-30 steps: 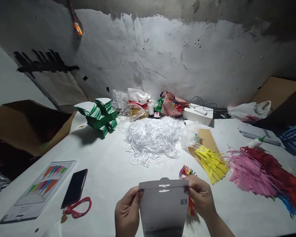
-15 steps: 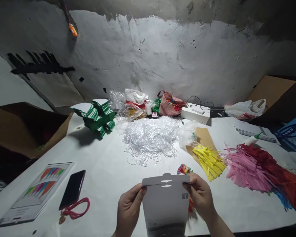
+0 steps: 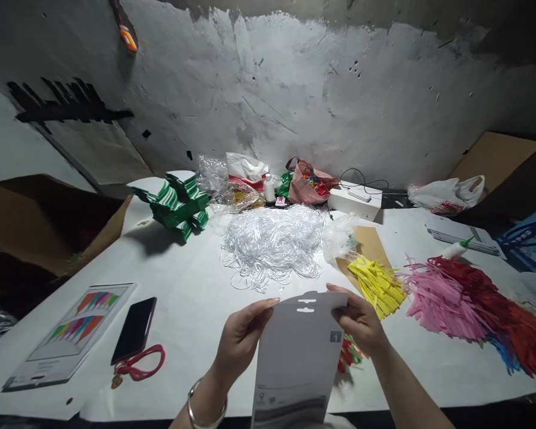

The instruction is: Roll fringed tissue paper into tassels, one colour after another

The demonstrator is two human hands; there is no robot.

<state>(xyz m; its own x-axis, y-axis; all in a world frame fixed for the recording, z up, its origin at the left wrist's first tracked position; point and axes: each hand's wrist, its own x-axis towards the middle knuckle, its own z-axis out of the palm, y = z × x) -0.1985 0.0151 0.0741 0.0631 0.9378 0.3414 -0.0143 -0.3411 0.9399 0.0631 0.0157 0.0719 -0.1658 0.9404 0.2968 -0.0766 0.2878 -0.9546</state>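
Observation:
Both hands hold a pale cardboard hang-tab packaging card (image 3: 295,351) by its top corners, above the table's front edge. My left hand (image 3: 245,333) pinches the upper left corner, a silver bangle on its wrist. At the upper right corner, my right hand (image 3: 361,322) grips the card between thumb and fingers. Two slots for hanging show in the card's top, with a small "1" printed near its right side. Partly hidden behind the card and right hand lies a bunch of multicoloured strips (image 3: 349,355).
A heap of white cord (image 3: 274,241) lies mid-table, folded green pieces (image 3: 178,205) to its left. Yellow strips (image 3: 377,286), pink strips (image 3: 444,301) and red strips (image 3: 513,316) lie right. A phone (image 3: 134,328) and printed packs (image 3: 71,336) lie left; a pink bag (image 3: 306,185) stands behind.
The card and both hands have risen slightly, showing more of the card's lower print. Its top flap now looks flatter, and the left bangle has come into view.

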